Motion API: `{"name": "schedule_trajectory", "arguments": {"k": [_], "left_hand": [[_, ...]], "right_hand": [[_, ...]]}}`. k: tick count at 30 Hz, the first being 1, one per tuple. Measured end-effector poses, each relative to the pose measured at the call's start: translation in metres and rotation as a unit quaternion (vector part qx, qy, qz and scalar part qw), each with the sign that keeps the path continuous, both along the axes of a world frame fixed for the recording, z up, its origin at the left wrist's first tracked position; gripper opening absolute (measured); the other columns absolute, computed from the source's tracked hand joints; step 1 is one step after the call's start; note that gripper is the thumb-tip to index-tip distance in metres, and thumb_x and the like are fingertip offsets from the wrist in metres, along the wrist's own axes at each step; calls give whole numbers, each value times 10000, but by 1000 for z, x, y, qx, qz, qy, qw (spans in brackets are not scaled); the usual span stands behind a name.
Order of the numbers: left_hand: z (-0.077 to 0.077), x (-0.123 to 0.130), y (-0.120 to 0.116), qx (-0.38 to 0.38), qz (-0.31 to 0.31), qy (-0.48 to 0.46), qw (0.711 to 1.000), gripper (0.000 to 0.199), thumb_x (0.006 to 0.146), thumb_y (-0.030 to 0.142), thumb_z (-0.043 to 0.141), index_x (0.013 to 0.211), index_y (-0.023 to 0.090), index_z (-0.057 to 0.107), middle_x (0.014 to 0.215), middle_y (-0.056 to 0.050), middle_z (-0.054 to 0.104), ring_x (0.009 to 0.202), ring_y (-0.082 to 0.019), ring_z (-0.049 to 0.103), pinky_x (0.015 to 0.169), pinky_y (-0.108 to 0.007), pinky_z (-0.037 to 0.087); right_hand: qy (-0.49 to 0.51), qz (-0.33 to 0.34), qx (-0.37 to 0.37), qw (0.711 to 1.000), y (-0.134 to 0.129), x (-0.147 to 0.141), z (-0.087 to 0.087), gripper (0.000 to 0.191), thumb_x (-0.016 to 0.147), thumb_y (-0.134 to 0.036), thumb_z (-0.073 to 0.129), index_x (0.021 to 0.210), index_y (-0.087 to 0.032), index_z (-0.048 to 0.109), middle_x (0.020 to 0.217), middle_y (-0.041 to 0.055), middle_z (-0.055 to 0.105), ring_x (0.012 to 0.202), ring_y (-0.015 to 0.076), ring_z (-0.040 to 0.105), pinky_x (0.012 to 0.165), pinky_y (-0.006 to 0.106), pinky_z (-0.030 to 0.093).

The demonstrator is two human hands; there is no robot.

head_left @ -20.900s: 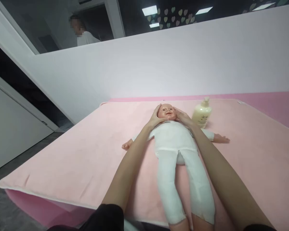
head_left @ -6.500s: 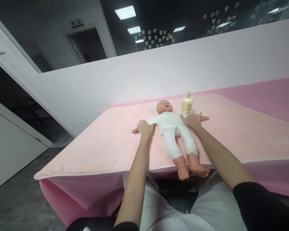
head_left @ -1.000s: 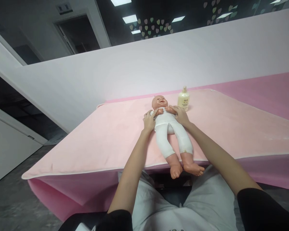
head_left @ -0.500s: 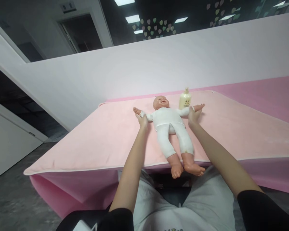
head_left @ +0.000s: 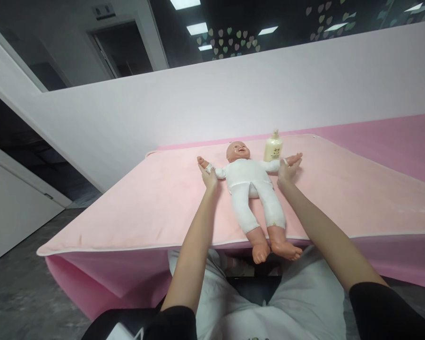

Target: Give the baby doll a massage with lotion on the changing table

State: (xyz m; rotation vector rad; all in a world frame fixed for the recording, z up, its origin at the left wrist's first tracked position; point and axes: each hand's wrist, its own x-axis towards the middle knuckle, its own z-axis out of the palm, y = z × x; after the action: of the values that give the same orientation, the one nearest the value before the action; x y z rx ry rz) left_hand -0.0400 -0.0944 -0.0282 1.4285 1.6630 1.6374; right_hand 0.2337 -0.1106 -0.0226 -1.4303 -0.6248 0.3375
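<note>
And the doll, arms on its chest a sec ago, now has 'em wide; outward stretch looks abt done! L hand, R hand each wrapped round a wrist, doll supine on tabletop.

Both arms stretched forward, left grip and right grip well apart, fingers angled outward
</note>
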Motion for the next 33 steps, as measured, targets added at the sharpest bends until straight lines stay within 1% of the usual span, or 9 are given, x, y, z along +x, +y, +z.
{"name": "schedule_trajectory", "arguments": {"k": [3,7,10,12,17,24,26,30,33], "left_hand": [[10,10,-17,-20,11,94,995,701,889,255,446,1514,273,129,1239,-111,568,1027,-228,616,883,-356,481],[18,25,-33,-14,-40,297,954,620,855,124,430,1418,378,386,1333,-81,476,1144,-252,525,914,-370,467],[21,33,-37,-18,-54,370,927,641,817,58,417,1333,431,490,1359,-48,462,1187,-280,472,941,-421,453],[23,35,-37,-22,-62,378,923,654,805,45,412,1323,435,501,1366,-41,464,1192,-290,459,943,-444,451],[23,33,-36,-14,-84,391,917,658,805,42,393,1347,404,486,1395,-45,451,1230,-290,438,985,-468,422],[18,30,-28,69,-131,395,907,562,848,82,374,1345,303,514,1339,-90,488,1277,-252,396,1104,-457,293],[17,29,-26,83,-144,388,906,563,840,79,377,1347,284,514,1310,-99,502,1263,-246,407,1103,-452,293],[16,29,-24,92,-166,371,909,560,836,81,378,1349,264,509,1292,-103,511,1222,-228,449,1074,-418,342],[16,30,-25,97,-165,348,918,540,853,101,381,1356,260,497,1283,-103,525,1214,-225,465,1066,-405,357]], "right_hand": [[-206,59,70,974,-4,-5,1,765,800,-253,451,1503,-153,165,1478,129,306,1386,219,310,1148,417,288],[-426,179,55,885,-11,-14,3,646,789,-143,401,1432,-210,397,1404,85,429,1300,225,399,1098,409,348],[-514,231,10,826,-12,-18,5,597,776,-91,388,1326,-262,544,1330,66,509,1193,244,467,1053,439,366],[-535,235,-5,812,-11,-19,5,558,783,-99,408,1275,-290,591,1306,51,532,1145,244,485,1026,439,375],[-545,240,-2,803,-10,-18,6,480,800,-124,446,1209,-278,643,1259,45,571,1111,224,498,996,398,383],[-550,252,25,796,-14,-21,9,432,835,-139,436,1175,-277,664,1217,49,593,1084,214,506,999,396,386],[-544,256,35,798,-14,-21,10,415,832,-154,448,1160,-267,674,1199,55,601,1073,216,513,996,400,394],[-514,268,57,813,-13,-20,10,492,791,-111,422,1216,-234,636,1212,64,597,1094,209,529,1013,403,403],[-448,274,88,847,-12,-19,10,583,738,-93,430,1298,-196,560,1259,62,578,1145,196,527,1044,400,399]]}}
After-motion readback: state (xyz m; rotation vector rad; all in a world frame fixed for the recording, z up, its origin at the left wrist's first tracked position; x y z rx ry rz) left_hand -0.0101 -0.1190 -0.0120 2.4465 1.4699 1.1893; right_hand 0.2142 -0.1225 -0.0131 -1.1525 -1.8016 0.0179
